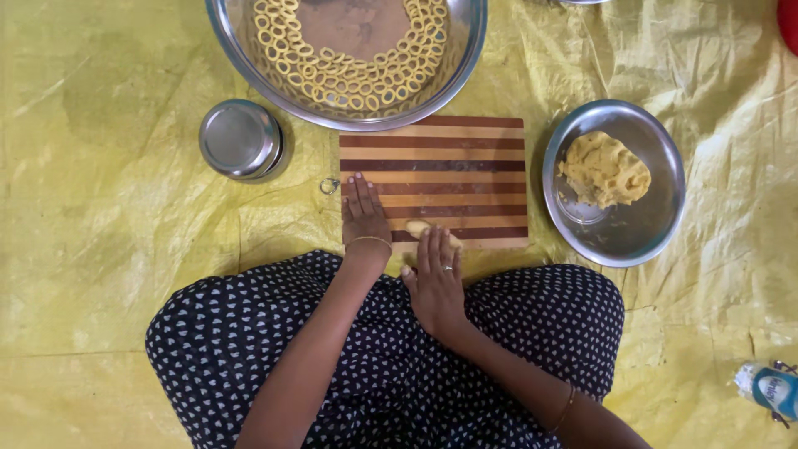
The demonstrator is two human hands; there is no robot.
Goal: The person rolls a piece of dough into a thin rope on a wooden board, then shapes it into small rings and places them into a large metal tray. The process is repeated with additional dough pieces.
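The fingers [434, 243] of the right hand [435, 287] lie straight and close together, flat on top of a small piece of dough [416, 227], pressing it against the striped wooden cutting board [432, 158]. The dough is pale yellow and shaped like a short roll; only its left end shows, the rest is hidden under the fingers. It sits at the near edge of the board. A ring is on one finger. The left hand [363, 214] rests palm down on the board's near left corner, fingers extended and slightly spread, holding nothing; a thin bangle circles the wrist.

To the right of the board a steel plate [657, 216] holds a lump of the same yellow dough [604, 170]. Beyond the board a large steel basin [465, 58], cut off by the top edge, carries many small dough rings [349, 83]. A round steel container [240, 139] stands to the left. All rest on a yellow sheet [100, 208] spread on the floor. A bottle [769, 389] at lower right is partly cut off.
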